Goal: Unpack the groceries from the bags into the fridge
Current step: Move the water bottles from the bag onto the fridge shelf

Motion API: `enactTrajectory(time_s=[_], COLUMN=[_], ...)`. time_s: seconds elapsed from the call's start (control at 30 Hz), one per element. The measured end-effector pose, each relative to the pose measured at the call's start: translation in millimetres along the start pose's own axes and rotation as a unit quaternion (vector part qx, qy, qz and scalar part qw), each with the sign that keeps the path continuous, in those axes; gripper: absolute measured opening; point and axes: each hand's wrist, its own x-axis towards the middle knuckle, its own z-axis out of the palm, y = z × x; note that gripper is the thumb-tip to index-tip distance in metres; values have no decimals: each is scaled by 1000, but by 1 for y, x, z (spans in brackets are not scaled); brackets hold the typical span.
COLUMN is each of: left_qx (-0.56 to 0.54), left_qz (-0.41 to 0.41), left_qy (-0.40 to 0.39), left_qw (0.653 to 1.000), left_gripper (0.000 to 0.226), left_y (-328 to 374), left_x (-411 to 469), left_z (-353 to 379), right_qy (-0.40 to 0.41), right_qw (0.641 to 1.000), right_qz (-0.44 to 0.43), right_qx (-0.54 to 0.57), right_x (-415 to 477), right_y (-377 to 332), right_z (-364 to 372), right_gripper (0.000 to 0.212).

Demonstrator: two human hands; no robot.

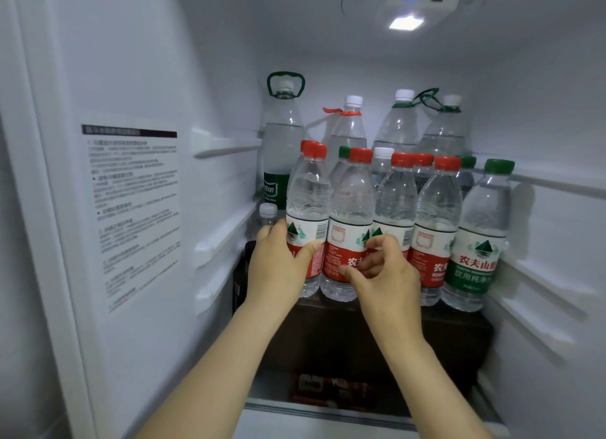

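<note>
The fridge (557,111) fills the whole view, with white walls all around. A paper sticker (134,202) with small print is on the wall at 9 o'clock, and a light (406,22) shines at 1 o'clock. A dark shelf (328,333) sits in the middle and runs down toward 6 o'clock. At 12 o'clock, at the back, stand four big bottles (283,143) with carry loops on their necks. In front of them, right in the middle, stand the small water bottles (437,209), packed so close that their sides touch. Most have red caps. The green bottle (482,229) stands at 3 o'clock. The left hand (278,261) comes in from 7 o'clock and wraps round the end bottle (308,202) at the left of the front row, with its thumb on the label. The right hand (387,274) comes in from 5 o'clock with its fingers curled just in front of the next bottle (351,209). I cannot tell if it holds that bottle or only touches it. The small bottles look full, so they are likely heavy for their size. The plastic looks thin, so it may squash and slip. I think the best place to hold one is round the middle, on the label.
</note>
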Motion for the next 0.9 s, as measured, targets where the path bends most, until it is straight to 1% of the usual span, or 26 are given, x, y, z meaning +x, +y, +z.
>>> enactTrajectory(time_s=[0.3,0.5,0.67,0.83,0.9], left_qx=[28,28,-50,-78,-89], left_qz=[-2,-8,-36,-50,-39], left_qy=[-4,-2,-5,28,37], left_qw=[1000,1000,998,995,995], left_gripper=[47,51,52,56,53], left_y=[-3,-4,-8,-8,-5], left_x=[6,5,-5,-29,-41], left_z=[7,11,13,11,7], right_qy=[0,-17,-47,-42,-52], right_qw=[1000,1000,998,994,993], right_qz=[10,11,32,46,49], right_qx=[0,-2,41,88,96], right_x=[0,0,-7,-22,-32], right_y=[3,2,3,4,6], right_z=[7,3,-10,-29,-34], right_gripper=[35,35,36,24,22])
